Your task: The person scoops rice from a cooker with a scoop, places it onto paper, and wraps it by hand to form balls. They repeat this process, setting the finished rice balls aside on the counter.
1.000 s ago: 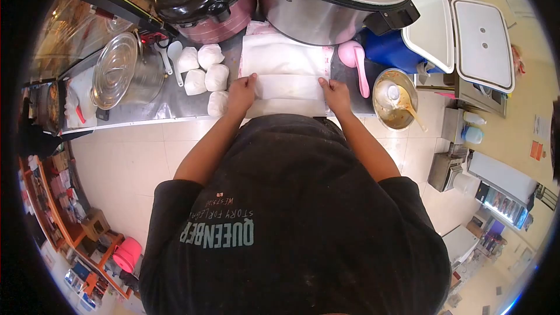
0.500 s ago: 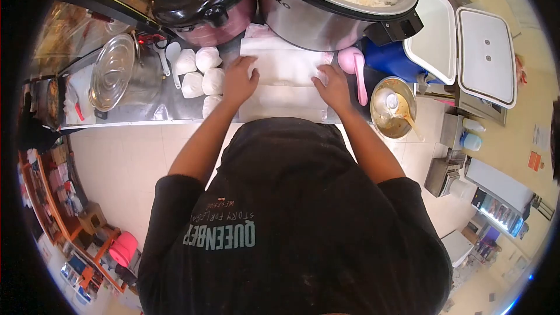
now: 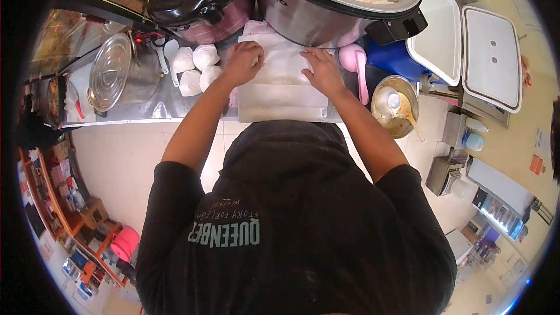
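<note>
White sheets of wrapping paper lie in front of me on the metal counter, the lower sheet reaching its front edge. My left hand rests on the left side of the upper sheet, its fingers loosely bent and the thumb apart. On the right side, my right hand lies with fingers stretched across the paper and the thumb spread. Neither hand appears to hold anything. Several white wrapped bundles sit left of my left hand. A pink scoop lies right of my right hand.
A large cooker full of white rice stands behind the paper, beside a pink-and-black cooker. To the left are a white rice paddle and a lidded pot. A metal bowl and a blue container are at right.
Both hands have moved slightly toward the back of the counter. The left fingers are more bent, and the right hand has shifted inward over the paper. The view has shifted slightly.
</note>
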Demonstrator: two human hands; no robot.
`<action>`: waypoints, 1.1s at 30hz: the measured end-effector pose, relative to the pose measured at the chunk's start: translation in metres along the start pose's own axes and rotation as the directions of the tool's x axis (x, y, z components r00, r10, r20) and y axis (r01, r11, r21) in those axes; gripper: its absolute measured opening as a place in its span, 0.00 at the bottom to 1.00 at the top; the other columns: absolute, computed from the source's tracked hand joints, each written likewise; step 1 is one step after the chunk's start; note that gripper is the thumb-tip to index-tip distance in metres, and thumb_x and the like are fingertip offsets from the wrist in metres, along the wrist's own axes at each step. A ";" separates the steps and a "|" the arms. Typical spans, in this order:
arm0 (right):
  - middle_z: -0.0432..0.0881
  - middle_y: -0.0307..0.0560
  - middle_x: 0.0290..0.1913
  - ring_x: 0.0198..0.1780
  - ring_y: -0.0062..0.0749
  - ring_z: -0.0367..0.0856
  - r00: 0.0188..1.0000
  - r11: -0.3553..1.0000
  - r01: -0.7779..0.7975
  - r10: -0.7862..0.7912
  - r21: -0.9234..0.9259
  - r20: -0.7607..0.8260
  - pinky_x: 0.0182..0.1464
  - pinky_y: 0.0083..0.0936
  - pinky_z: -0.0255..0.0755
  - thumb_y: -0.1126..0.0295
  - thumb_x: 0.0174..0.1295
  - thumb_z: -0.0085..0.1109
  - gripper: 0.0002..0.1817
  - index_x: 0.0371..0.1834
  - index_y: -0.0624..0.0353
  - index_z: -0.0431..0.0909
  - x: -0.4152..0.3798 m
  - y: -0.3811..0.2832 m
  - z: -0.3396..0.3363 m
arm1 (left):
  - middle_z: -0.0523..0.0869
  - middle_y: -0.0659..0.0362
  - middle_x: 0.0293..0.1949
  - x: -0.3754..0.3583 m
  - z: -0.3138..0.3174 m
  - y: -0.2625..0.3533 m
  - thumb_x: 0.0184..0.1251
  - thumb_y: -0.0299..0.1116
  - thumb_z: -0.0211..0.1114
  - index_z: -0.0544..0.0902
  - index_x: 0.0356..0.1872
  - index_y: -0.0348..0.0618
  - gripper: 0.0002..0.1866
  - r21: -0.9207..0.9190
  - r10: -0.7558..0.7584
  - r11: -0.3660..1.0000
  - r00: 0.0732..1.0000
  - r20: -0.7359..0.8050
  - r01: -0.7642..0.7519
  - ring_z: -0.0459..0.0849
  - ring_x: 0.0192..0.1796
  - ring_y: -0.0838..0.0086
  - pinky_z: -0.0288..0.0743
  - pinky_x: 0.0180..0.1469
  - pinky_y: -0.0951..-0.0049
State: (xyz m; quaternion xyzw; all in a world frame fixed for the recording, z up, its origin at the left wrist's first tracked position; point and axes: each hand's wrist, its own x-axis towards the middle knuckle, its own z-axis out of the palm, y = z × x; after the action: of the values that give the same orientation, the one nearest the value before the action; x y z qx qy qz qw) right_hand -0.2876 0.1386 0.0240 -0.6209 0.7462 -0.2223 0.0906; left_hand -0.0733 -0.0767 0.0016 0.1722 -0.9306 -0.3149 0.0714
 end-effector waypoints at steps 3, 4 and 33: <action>0.79 0.48 0.66 0.68 0.48 0.76 0.999 0.999 -0.031 0.032 0.007 -0.005 0.71 0.46 0.69 0.70 0.56 0.76 0.31 0.65 0.54 0.80 0.000 -0.005 -0.005 | 0.82 0.56 0.58 -0.009 -0.011 0.015 0.61 0.22 0.72 0.79 0.43 0.44 0.13 -0.157 -0.015 0.988 0.996 -0.083 0.002 0.82 0.59 0.58 0.68 0.65 0.55; 0.80 0.47 0.66 0.68 0.48 0.77 0.999 0.999 -0.043 0.043 0.010 -0.006 0.72 0.46 0.69 0.70 0.56 0.76 0.30 0.65 0.54 0.80 0.001 -0.009 -0.010 | 0.82 0.56 0.58 -0.011 -0.013 0.018 0.61 0.20 0.71 0.79 0.45 0.43 0.14 -0.236 -0.014 0.972 0.996 -0.092 -0.009 0.82 0.58 0.59 0.71 0.64 0.57; 0.88 0.45 0.53 0.63 0.46 0.81 0.992 0.986 0.045 -0.025 -0.161 0.123 0.70 0.43 0.68 0.69 0.56 0.71 0.11 0.42 0.53 0.87 0.009 -0.020 -0.028 | 0.88 0.55 0.46 -0.024 -0.030 0.049 0.65 0.31 0.72 0.84 0.51 0.42 0.14 0.073 0.143 0.986 0.985 0.094 -0.150 0.85 0.52 0.52 0.78 0.59 0.54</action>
State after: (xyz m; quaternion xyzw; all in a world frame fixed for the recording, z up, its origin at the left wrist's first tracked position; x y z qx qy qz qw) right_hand -0.2834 0.1331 0.0584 -0.6517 0.7440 -0.1239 0.0802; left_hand -0.0571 -0.0486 0.0545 0.0920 -0.9548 -0.2788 0.0465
